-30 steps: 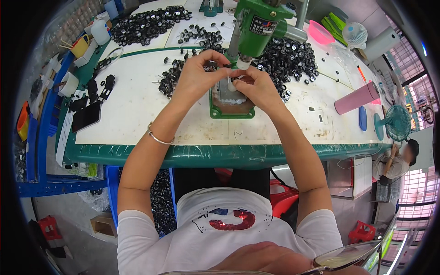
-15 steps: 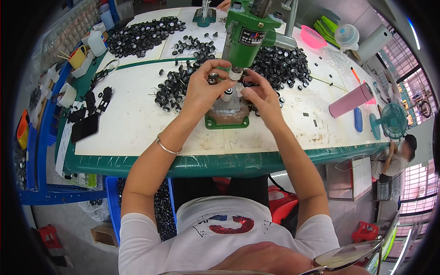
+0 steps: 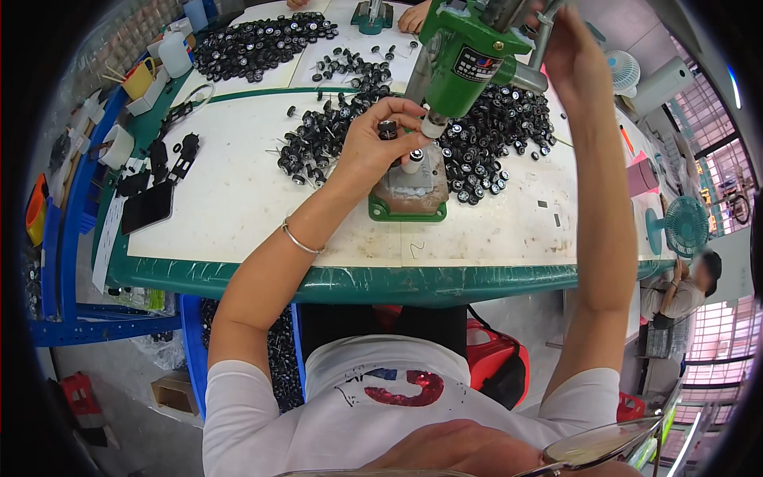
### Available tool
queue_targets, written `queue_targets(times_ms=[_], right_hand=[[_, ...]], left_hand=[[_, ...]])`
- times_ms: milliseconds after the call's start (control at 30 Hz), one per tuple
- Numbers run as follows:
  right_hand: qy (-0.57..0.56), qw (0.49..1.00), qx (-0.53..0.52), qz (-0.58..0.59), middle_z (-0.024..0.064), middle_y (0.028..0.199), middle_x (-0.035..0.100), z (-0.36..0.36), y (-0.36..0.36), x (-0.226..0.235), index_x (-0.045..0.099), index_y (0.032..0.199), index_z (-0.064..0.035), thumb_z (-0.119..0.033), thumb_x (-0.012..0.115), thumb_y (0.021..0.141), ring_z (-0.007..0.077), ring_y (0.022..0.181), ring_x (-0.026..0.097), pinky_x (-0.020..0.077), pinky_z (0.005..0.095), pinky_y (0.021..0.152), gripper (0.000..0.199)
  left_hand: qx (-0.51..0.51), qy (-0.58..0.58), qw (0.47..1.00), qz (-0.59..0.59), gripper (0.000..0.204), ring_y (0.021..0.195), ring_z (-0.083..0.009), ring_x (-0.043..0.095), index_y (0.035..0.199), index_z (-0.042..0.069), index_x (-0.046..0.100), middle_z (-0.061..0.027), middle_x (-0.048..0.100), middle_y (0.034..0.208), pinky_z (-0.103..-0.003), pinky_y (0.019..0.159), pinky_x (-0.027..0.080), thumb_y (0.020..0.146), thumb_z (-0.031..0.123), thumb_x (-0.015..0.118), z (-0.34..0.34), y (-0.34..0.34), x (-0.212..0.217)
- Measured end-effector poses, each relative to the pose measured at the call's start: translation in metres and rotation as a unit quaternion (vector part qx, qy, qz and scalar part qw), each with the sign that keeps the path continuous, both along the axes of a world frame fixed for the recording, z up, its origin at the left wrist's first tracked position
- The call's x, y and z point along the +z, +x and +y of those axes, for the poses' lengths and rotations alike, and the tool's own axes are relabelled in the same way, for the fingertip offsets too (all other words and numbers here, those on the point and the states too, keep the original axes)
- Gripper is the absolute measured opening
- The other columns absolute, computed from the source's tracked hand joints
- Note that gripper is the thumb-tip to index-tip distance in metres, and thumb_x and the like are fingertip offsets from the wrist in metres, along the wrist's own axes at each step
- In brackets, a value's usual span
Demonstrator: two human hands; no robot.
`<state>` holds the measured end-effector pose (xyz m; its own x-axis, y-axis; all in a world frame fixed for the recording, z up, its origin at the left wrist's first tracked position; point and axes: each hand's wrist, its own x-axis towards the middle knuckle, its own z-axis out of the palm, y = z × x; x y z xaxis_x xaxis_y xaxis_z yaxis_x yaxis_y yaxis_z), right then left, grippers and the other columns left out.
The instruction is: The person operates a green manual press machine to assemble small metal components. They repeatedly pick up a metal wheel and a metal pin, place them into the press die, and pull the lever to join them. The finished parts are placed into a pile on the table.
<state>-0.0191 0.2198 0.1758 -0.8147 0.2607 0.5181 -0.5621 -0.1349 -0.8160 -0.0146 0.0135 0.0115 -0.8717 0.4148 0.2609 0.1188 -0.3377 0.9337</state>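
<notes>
A small black round part point(image 3: 387, 128) with a pale centre is pinched in the left hand point(image 3: 373, 143), just beside the ram of the green press point(image 3: 461, 60) on the white surface point(image 3: 238, 199). Farther up, the press lever point(image 3: 542, 40) is clenched in the right hand point(image 3: 568, 44).

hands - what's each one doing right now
Left hand: fingers pinching a small black wheel beside the press ram.
Right hand: raised, gripping the green press lever.
</notes>
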Motion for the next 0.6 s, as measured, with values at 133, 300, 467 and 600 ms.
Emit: queue_targets(times_ms=[133,300,467,600], right_hand=[[-0.026,0.995,0.03,-0.089,-0.0023,0.064,0.051,0.003,-0.04,0.05,0.057,0.083,-0.0098,-0.022,0.05,0.096,0.0088,0.049,0.049,0.038,0.0215,0.041,0.019],[-0.073,0.981,0.171,-0.06,-0.0077,0.052,0.037,0.029,-0.063,0.042,0.047,0.071,-0.0153,-0.02,0.05,0.096,0.0041,0.037,0.034,0.0257,0.0195,0.031,0.025],[-0.061,0.996,0.044,-0.048,-0.0097,0.05,0.033,0.006,-0.053,0.039,0.045,0.07,-0.0182,-0.026,0.055,0.095,0.0026,0.035,0.031,0.0191,0.0194,0.03,0.028],[-0.022,0.998,-0.051,0.006,-0.0106,0.053,0.03,0.001,-0.036,0.043,0.046,0.072,-0.018,-0.031,0.064,0.091,0.0018,0.038,0.024,0.0145,0.0202,0.034,0.029]], left_hand=[[-0.019,0.021,0.999,-0.041,0.04,0.064,-0.0043,0.051,0.113,0.002,0.056,-0.0046,0.067,0.093,-0.018,0.055,0.042,0.077,-0.003,0.072,-0.002,-0.001,0.0],[-0.036,0.025,0.998,-0.041,0.039,0.063,-0.0044,0.051,0.112,0.002,0.056,-0.0045,0.066,0.092,-0.018,0.055,0.042,0.077,-0.003,0.072,0.004,-0.002,0.001],[-0.026,0.017,0.998,-0.055,0.033,0.06,-0.0045,0.049,0.105,0.005,0.058,-0.003,0.066,0.088,-0.018,0.054,0.039,0.076,-0.003,0.073,0.002,0.0,0.0],[-0.03,0.017,0.997,-0.076,0.028,0.058,-0.0048,0.048,0.097,0.007,0.058,-0.002,0.065,0.084,-0.018,0.054,0.037,0.075,-0.004,0.073,0.0,0.001,-0.001]])
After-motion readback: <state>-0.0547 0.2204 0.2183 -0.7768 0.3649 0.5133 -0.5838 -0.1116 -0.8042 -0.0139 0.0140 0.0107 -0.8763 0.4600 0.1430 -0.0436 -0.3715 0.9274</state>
